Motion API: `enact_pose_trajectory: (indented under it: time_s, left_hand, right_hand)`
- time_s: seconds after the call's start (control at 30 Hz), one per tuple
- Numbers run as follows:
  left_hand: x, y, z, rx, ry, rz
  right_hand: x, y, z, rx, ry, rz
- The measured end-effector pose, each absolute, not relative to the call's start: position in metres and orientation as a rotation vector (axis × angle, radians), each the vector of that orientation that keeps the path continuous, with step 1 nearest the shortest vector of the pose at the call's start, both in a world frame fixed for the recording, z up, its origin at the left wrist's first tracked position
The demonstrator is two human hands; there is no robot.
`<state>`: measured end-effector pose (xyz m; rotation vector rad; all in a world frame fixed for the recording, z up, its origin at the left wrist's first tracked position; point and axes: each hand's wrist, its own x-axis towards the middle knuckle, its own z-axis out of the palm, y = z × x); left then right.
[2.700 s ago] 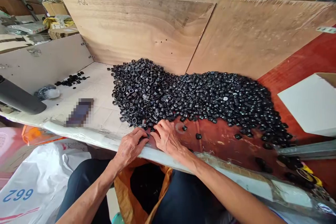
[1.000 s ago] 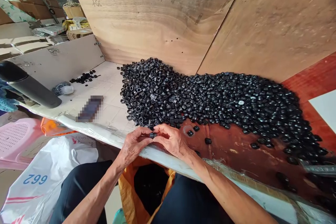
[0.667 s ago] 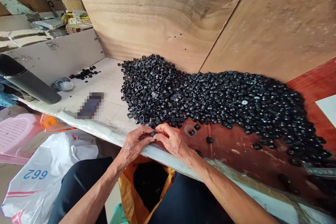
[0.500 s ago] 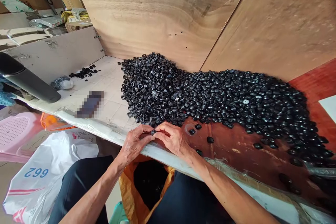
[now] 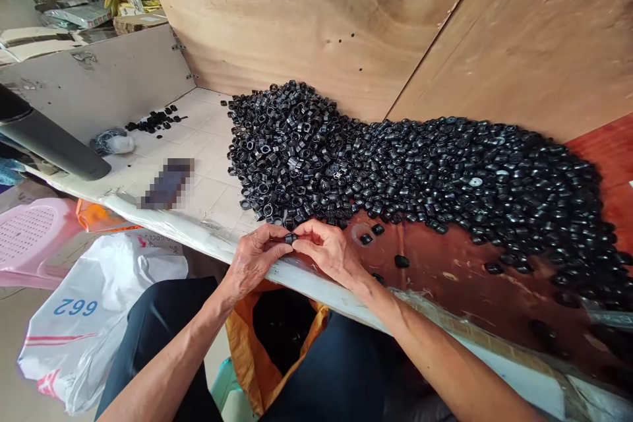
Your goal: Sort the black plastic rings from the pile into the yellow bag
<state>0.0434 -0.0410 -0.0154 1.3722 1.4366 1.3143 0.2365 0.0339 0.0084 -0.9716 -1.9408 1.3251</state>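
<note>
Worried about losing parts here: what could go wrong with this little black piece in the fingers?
The black piece is pinched only by fingertips of the left hand and right hand at the table edge; it could slip and drop. The pile lies close, so a nudge might roll pieces off.

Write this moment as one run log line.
left hand, right hand: pinch one black part | at: table edge, near pile
</note>
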Motion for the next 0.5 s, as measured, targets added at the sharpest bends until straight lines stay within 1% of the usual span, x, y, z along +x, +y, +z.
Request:
enact_pose_trajectory:
  time_s: [0.07, 0.13, 0.27, 0.4, 0.5]
  left_hand:
    - [0.043, -0.040, -0.016, 1.314, 1.433, 1.301]
    - [0.042, -0.040, -0.016, 1.277, 1.412, 1.291]
    - [0.042, -0.041, -0.012, 1.308, 1.371, 1.305]
    - [0.044, -0.043, -0.010, 1.371, 1.341, 1.302]
    - [0.044, -0.043, -0.012, 1.347, 1.355, 1.342]
  right_hand:
    - [0.237, 0.033, 0.007, -0.855, -1.996, 1.147]
    - [0.237, 0.033, 0.005, -0.802, -2.022, 1.065]
    - [0.235, 0.033, -0.003, -0.877, -2.094, 1.058]
    - [0.232, 0.032, -0.006, -0.877, -2.128, 0.967]
    - [0.234, 0.030, -0.002, -0.876, -2.068, 1.040]
